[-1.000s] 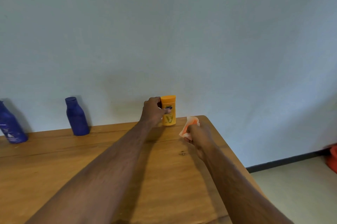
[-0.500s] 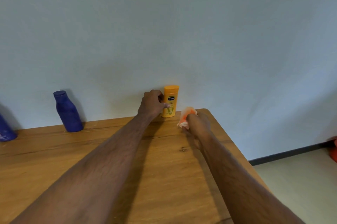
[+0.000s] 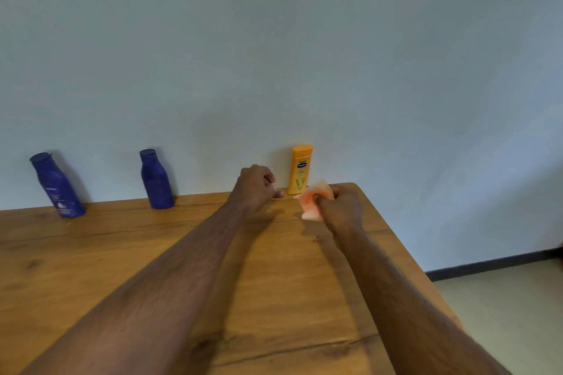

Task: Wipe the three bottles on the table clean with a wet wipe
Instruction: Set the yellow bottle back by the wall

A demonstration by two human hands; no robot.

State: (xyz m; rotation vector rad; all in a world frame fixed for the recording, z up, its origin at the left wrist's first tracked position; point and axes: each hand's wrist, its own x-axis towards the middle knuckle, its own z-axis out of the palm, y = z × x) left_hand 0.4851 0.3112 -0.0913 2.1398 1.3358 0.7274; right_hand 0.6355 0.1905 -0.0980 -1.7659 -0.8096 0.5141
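Your left hand point(image 3: 256, 185) is loosely curled and holds nothing, just beside the orange bottle point(image 3: 301, 169) but not touching it. That bottle stands upright at the far edge of the wooden table point(image 3: 122, 252), against the wall. Your right hand point(image 3: 342, 208) is closed on the wet wipe point(image 3: 313, 201) (bunched, pinkish-orange). Two blue bottles point(image 3: 58, 185) point(image 3: 156, 179) stand well apart to the left.

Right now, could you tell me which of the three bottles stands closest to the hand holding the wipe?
The orange bottle, just beyond the right hand; both blue bottles stand far left.
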